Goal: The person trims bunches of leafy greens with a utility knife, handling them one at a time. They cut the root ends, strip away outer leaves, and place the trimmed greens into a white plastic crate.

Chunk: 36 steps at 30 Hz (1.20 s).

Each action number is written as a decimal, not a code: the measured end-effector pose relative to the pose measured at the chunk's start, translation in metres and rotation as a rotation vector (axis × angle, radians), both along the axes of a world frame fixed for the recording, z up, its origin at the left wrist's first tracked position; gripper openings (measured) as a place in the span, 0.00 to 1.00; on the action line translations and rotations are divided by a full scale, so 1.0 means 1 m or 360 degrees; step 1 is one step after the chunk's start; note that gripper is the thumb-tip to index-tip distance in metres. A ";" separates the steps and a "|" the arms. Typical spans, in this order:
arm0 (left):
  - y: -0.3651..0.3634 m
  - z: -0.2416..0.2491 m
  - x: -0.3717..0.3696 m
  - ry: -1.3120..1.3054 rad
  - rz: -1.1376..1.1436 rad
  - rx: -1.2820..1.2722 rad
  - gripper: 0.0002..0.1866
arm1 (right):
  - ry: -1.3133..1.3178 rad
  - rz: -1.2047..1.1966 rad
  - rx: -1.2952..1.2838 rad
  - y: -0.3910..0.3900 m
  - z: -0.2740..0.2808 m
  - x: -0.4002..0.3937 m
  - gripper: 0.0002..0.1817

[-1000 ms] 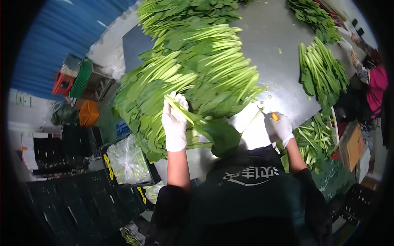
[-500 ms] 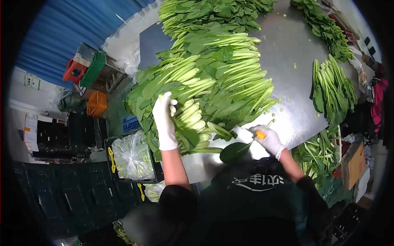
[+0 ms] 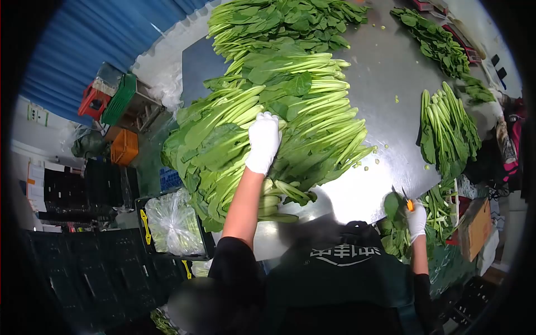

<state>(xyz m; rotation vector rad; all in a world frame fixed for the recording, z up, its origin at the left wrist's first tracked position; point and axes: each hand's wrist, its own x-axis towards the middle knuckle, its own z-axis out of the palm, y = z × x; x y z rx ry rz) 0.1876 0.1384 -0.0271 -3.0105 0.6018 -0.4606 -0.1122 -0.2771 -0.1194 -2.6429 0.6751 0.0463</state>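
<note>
**Crisp stalks under one glove, a knife in the other**

From my end of the head camera, the leafy greens (image 3: 301, 117) lie in a broad, layered heap on the metal counter (image 3: 391, 72), mostly toward its left side, with many pale stalks (image 3: 338, 137) pointing right. The gloved left hand (image 3: 265, 139) rests on the heap among the stalk ends, back upward and fingers curled; its grip is hidden from me, so I cannot tell whether it is clamped on a stalk or only pressing down. The gloved right hand (image 3: 416, 220) is wrapped around an orange-handled knife (image 3: 410, 205), near the counter's right edge. A broad leaf (image 3: 392, 205) shows just beside it, above a lower pile of greens (image 3: 397, 243); I cannot tell whether that hand touches the leaf.

I judge each plant light, with firm, crisp stalks that could snap if bent hard. The leaves look soft and floppy, easy to tear or bruise, and a smooth stalk might slide in a glove if damp. I would take hold low on the thick pale stalk, near its end, pinching lightly, and let the leaf trail. Lifting by the leaf would risk ripping it or dragging neighbours along.
</note>
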 end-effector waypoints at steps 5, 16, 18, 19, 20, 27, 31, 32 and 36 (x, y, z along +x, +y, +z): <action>-0.003 0.114 -0.093 -0.0278 -0.0151 -0.0695 0.11 | -0.0355 0.0233 0.0564 0.080 0.029 0.054 0.16; -0.006 0.051 -0.163 0.1401 0.0249 -0.2173 0.10 | -0.0522 0.0963 0.0869 0.196 0.126 0.112 0.16; -0.012 0.043 -0.167 0.1470 0.0258 -0.2254 0.10 | -0.0529 0.1020 0.0804 0.193 0.123 0.109 0.17; -0.016 0.040 -0.168 0.1516 0.0280 -0.2333 0.09 | -0.0527 0.1010 0.0794 0.192 0.123 0.108 0.17; -0.022 0.038 -0.170 0.1623 0.0291 -0.2522 0.09 | -0.0483 0.0970 0.0764 0.191 0.122 0.107 0.17; -0.041 0.018 -0.172 0.1633 0.0086 -0.2110 0.10 | -0.0258 0.0916 0.0620 0.169 0.098 0.093 0.14; -0.049 0.022 -0.171 0.1677 -0.0210 -0.2156 0.10 | 0.0290 0.0566 0.0669 0.139 0.047 0.083 0.15; -0.050 0.015 -0.170 0.1974 0.0055 -0.2382 0.10 | -0.0049 0.0499 0.1045 0.136 0.025 0.076 0.17; -0.064 0.028 -0.156 0.2246 0.0010 -0.2380 0.13 | -0.0041 0.0292 0.2159 0.152 0.108 0.098 0.16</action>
